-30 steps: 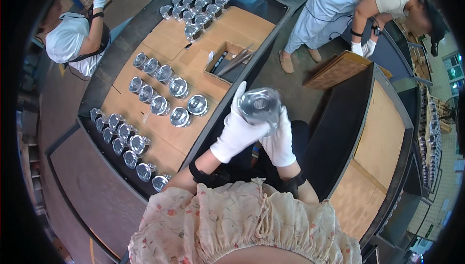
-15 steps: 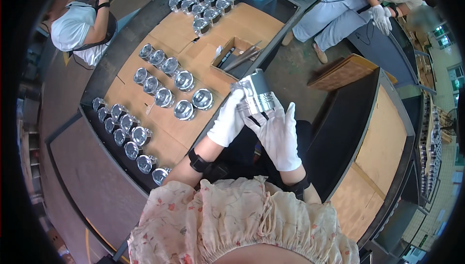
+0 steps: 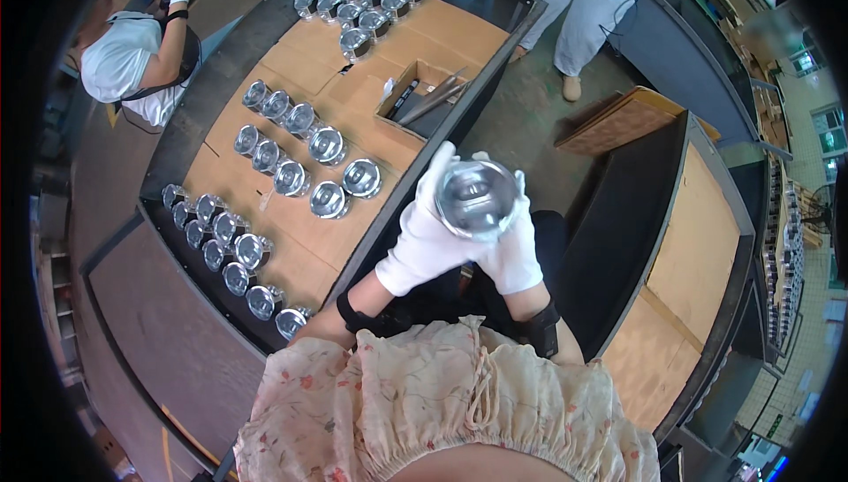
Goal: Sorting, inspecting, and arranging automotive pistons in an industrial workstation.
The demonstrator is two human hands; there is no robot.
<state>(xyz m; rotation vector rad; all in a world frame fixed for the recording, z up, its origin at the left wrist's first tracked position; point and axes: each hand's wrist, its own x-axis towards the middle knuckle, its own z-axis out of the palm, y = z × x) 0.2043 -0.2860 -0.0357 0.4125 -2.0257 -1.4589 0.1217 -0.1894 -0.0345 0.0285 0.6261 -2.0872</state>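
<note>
Between my two white-gloved hands I hold a shiny metal piston (image 3: 478, 198), its round crown facing up toward me. My left hand (image 3: 424, 233) wraps its left side, thumb along the rim. On the other side my right hand (image 3: 516, 248) grips it, with most of the fingers hidden behind the piston. To the left, several more pistons (image 3: 328, 145) stand in groups on a cardboard-covered table (image 3: 331, 235).
A small cardboard box (image 3: 415, 106) with pen-like and metal tools sits on the table, whose raised dark rim runs close to my left forearm. Right of me is a dark-walled, cardboard-topped bench (image 3: 698, 235). Two people (image 3: 132, 58) are nearby, one far left, one far right.
The piston has turned from lying sideways to crown up. My right hand has closed from spread fingers onto its side. The far-right person has shifted partly out of view.
</note>
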